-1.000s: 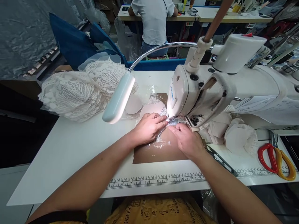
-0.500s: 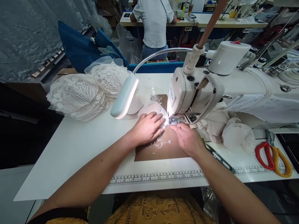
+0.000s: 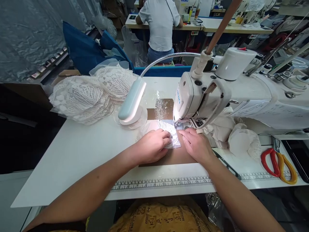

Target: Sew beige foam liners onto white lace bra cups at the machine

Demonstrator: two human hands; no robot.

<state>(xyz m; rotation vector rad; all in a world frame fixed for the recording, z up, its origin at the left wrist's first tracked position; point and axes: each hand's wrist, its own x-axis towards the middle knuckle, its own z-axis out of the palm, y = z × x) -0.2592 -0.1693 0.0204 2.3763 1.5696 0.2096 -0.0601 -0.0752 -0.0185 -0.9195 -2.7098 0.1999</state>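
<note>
A white lace piece (image 3: 174, 141) lies under the light at the needle of the white sewing machine (image 3: 189, 93), over a brown sheet (image 3: 173, 158) on the table. My left hand (image 3: 153, 145) rests on the lace's left part, fingers bent and drawn together on it. Close to the presser foot, my right hand (image 3: 197, 144) is closed, its index finger and thumb pointing at the needle area. Whatever those right fingers may pinch is hidden. A pale round piece (image 3: 138, 119) lies left of the lace, partly under the lamp head (image 3: 132, 101).
White lace pieces (image 3: 82, 96) are heaped at the back left. Beige cup-shaped pieces (image 3: 243, 140) lie right of the machine. Red-and-yellow scissors (image 3: 280, 161) and a dark thin tool (image 3: 227, 164) are near the front edge. A person (image 3: 159, 29) sits at another table ahead.
The lace piece has come toward me and now shows beside the needle. My left hand has gone from lying flat with fingers spread to bent fingers. My right hand has barely moved.
</note>
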